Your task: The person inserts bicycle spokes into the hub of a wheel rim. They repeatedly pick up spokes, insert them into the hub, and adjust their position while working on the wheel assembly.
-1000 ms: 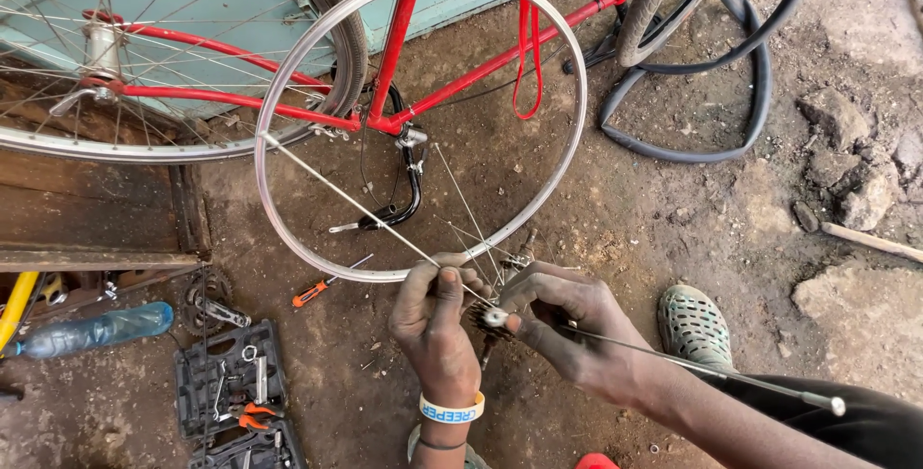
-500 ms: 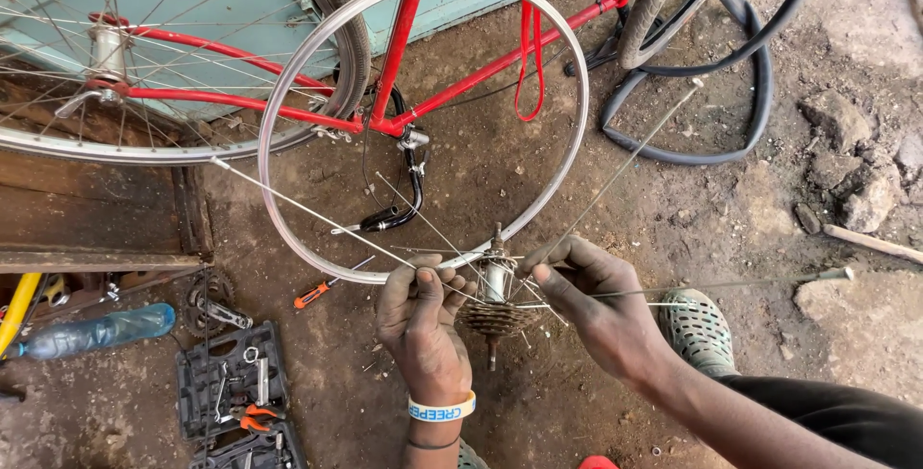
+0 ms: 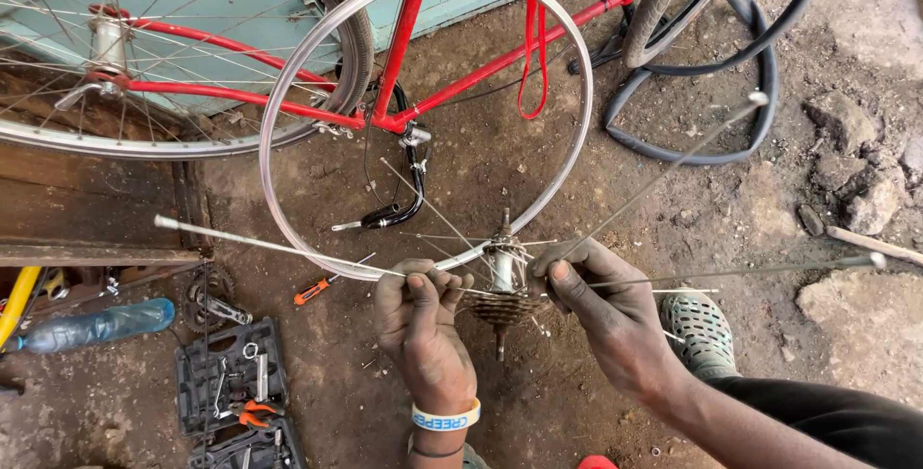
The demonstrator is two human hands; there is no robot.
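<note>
Down at the lower middle of the frame, the hub (image 3: 502,282) with its stacked cog cluster is partly hidden behind both hands, so where each spoke seats in its flange is hard to make out. The left hand (image 3: 423,330) is closed, fingertips pinching a long spoke (image 3: 269,246) that runs up and left toward the middle left of the frame. The right hand (image 3: 601,310) is also closed, pinching thin spokes (how many, I cannot tell); one spoke (image 3: 673,166) points up and right, another (image 3: 760,269) lies nearly level toward the right edge. The hub's axle stands roughly upright in the picture. It overlaps the lower arc of the bare silver rim (image 3: 288,85) filling the upper middle. The red bicycle frame (image 3: 240,96) is cut off at the top, the open tool case (image 3: 231,397) at the bottom left.
</note>
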